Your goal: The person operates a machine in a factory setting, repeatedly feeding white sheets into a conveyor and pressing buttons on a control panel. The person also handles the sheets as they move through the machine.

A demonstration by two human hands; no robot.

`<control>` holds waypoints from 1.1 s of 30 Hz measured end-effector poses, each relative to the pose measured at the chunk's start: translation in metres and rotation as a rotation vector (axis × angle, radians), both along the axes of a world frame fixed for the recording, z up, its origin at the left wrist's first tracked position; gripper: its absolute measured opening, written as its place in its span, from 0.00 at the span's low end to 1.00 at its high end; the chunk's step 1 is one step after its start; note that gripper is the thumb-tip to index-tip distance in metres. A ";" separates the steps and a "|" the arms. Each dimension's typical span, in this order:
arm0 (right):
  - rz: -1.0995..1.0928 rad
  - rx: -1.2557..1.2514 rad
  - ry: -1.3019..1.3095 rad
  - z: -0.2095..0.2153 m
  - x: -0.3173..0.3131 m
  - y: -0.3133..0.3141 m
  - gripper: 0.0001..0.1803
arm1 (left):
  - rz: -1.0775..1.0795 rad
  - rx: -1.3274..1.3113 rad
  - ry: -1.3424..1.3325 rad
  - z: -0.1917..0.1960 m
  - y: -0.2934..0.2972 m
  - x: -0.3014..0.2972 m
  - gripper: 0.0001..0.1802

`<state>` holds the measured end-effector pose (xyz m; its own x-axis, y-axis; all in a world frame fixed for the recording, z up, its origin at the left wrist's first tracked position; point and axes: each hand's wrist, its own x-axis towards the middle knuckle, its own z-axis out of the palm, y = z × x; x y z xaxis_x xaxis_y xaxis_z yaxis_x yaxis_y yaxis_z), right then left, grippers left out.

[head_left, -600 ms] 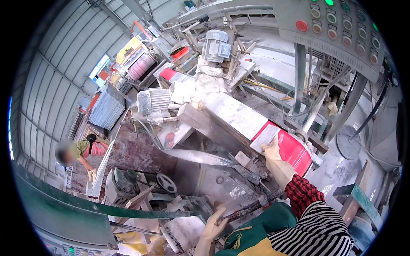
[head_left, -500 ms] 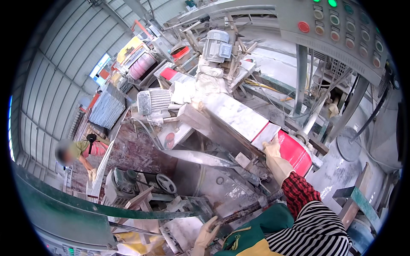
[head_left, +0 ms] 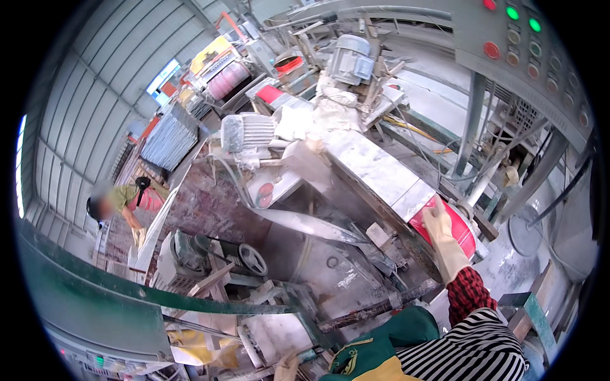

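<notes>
You have taken your right hand point(head_left: 440, 230) back from the white tile point(head_left: 414, 199): a moment ago your fingers were around it, and now they lie behind its near edge, over bare red belt point(head_left: 464, 237). The strip of red that then parted the tile from the row of white tiles point(head_left: 368, 166) is gone; only a thin seam shows. Judged from this, the belt now bears the tile rather than your grip, and the placing looks finished or nearly so. The tile lies flat at your end of the row. Its long axis appears to run across the belt, upper right to lower left in the head view, while the row itself leads away toward the grey motor point(head_left: 249, 134) at upper left. Your right fingers are stretched forward, close to one another and not closed around anything visible; whether a fingertip touches the tile cannot be told. Your left hand point(head_left: 287, 367) has dropped to the lower edge, near a pale slab point(head_left: 274, 336); it is blurred and partly cut off, so its fingers cannot be judged.
</notes>
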<state>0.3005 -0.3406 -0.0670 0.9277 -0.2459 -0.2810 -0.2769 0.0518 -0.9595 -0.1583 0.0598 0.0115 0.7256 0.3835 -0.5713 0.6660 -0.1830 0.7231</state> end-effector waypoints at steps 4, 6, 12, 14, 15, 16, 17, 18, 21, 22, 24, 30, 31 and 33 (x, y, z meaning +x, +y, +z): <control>-0.210 0.554 -0.070 -0.014 -0.001 0.017 0.40 | 0.190 0.125 -0.012 -0.011 0.054 -0.041 0.30; -0.239 0.527 -0.129 -0.038 0.018 0.022 0.41 | 0.266 0.225 -0.023 -0.013 0.076 -0.061 0.32; -0.105 0.305 -0.158 -0.010 -0.037 0.082 0.33 | 0.503 0.636 0.051 -0.018 0.119 -0.158 0.38; 0.114 0.277 -0.151 -0.002 -0.080 0.107 0.29 | 0.546 0.798 0.106 -0.022 0.133 -0.193 0.40; 0.245 0.270 -0.068 -0.019 -0.093 0.118 0.26 | 0.550 0.879 0.131 -0.024 0.143 -0.205 0.41; 0.275 0.374 0.051 -0.013 -0.116 0.137 0.23 | 0.566 0.951 0.171 -0.027 0.149 -0.224 0.42; 0.375 0.403 0.104 -0.022 -0.132 0.148 0.23 | 0.576 1.016 0.205 -0.030 0.155 -0.239 0.43; 0.468 0.351 0.107 -0.028 -0.145 0.159 0.24 | 0.580 1.078 0.243 -0.032 0.160 -0.254 0.45; 0.754 0.096 0.014 -0.052 -0.169 0.179 0.24 | 0.581 1.234 0.350 -0.041 0.176 -0.295 0.48; 0.826 0.008 0.012 -0.039 -0.175 0.185 0.25 | 0.592 1.263 0.395 -0.045 0.177 -0.314 0.49; 0.955 -0.177 0.000 -0.009 -0.184 0.188 0.27 | 0.631 1.310 0.461 -0.055 0.179 -0.341 0.49; 0.902 -0.197 0.028 -0.051 -0.176 0.179 0.28 | 0.770 1.365 0.575 -0.056 0.169 -0.320 0.46; 0.890 -0.185 0.060 -0.045 -0.179 0.180 0.27 | 0.796 1.370 0.602 -0.059 0.161 -0.321 0.46; 0.909 -0.159 0.078 -0.032 -0.184 0.183 0.28 | 0.848 1.350 0.663 -0.061 0.161 -0.321 0.45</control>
<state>0.1161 -0.1576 -0.0990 0.7626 0.5264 -0.3759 -0.2107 -0.3473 -0.9138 -0.4791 0.2204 -0.0497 -0.1232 0.9263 0.3561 0.9874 0.1503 -0.0492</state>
